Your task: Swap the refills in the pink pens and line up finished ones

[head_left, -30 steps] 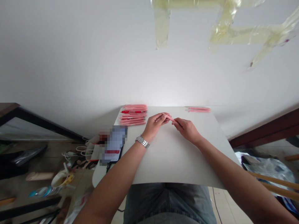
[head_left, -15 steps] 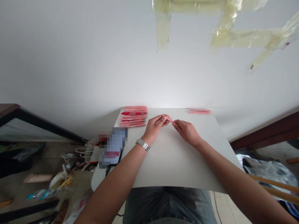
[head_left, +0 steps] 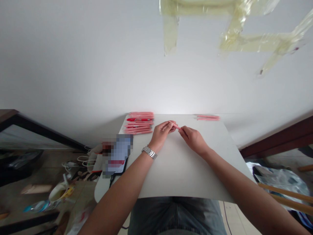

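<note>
A pink pen [head_left: 176, 126] is held at a slant above the white table [head_left: 176, 169], between my two hands. My left hand [head_left: 162, 131], with a metal watch [head_left: 149, 152] on the wrist, is closed on the pen's upper left end. At the lower right end, my right hand [head_left: 193, 137] pinches it with thumb and fingers. Beyond my left hand lies a row of several pink pens [head_left: 139, 128], with a red pen [head_left: 139, 119] among them. Two pink pens [head_left: 208, 117] lie at the table's back right.
A blurred-out phone [head_left: 119, 155] lies on the table's left side, with a cable at its lower end. The wall [head_left: 122, 65] rises behind the table. Left of the table are a cup [head_left: 57, 192] and a bottle [head_left: 39, 206]; plastic bags [head_left: 281, 179] lie to the right.
Both hands keep hold of the pink pen in nearly the same spot. My right hand has shifted slightly left. The view has moved a little.
</note>
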`<control>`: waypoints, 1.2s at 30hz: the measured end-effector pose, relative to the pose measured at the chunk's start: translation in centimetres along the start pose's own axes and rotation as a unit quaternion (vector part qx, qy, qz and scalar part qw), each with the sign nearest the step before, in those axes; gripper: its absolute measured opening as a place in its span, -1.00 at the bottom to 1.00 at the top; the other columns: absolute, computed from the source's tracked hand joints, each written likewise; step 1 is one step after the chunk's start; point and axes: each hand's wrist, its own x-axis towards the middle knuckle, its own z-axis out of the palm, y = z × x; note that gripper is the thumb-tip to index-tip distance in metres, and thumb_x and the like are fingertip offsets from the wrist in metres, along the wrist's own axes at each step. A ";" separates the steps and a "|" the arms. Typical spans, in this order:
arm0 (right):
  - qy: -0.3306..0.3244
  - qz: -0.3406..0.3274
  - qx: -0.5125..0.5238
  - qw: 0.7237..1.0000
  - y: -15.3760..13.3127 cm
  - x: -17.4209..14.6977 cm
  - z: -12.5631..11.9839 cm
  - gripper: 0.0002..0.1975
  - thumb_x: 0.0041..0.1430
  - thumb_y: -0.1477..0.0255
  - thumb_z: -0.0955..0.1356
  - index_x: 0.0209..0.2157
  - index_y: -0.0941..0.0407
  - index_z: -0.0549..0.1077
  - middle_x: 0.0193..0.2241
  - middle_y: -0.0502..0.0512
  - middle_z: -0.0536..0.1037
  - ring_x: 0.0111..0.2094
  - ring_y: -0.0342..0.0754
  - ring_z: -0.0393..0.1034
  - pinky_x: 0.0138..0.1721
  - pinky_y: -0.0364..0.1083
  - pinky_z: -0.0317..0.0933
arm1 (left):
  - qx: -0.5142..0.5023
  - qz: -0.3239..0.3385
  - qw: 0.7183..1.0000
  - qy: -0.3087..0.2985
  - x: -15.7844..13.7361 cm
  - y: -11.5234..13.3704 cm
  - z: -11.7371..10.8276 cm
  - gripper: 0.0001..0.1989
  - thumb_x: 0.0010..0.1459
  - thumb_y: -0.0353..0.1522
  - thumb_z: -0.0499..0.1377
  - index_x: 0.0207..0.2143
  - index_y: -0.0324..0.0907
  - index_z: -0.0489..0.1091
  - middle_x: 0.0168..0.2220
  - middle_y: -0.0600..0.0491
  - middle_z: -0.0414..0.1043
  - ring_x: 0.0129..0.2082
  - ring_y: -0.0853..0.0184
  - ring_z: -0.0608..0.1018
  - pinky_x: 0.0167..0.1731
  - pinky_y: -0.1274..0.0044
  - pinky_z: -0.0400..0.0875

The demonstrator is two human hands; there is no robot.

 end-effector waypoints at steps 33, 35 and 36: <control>0.013 0.006 -0.066 0.998 -0.6 0.0 0.4 -0.62 0.53 0.19 0.12 -0.32 0.06 0.33 -0.49 0.05 0.49 -0.53 -0.07 0.28 -0.44 -0.11 -0.04 | 0.012 0.059 0.998 0.027 -0.1 0.1 0.7 -0.56 0.28 -0.02 0.22 -0.29 -0.21 0.64 -0.02 -0.11 0.56 0.03 0.18 0.54 0.07 0.40 0.44; 0.025 -0.006 -0.102 0.994 -0.6 0.0 0.6 -0.62 0.53 0.19 0.12 -0.31 0.07 0.33 -0.50 0.04 0.46 -0.53 -0.08 0.24 -0.44 -0.10 -0.08 | 0.009 0.056 0.998 0.032 0.0 0.0 0.6 -0.57 0.28 -0.03 0.22 -0.28 -0.21 0.64 -0.01 -0.11 0.56 0.03 0.19 0.54 0.07 0.40 0.44; 0.030 -0.015 -0.120 0.992 -0.6 -0.1 0.7 -0.62 0.54 0.20 0.12 -0.31 0.07 0.33 -0.50 0.05 0.46 -0.52 -0.08 0.23 -0.44 -0.09 -0.09 | 0.011 0.053 0.998 0.039 0.0 -0.2 0.6 -0.57 0.27 -0.03 0.23 -0.28 -0.21 0.64 -0.02 -0.11 0.56 0.00 0.20 0.55 0.06 0.40 0.45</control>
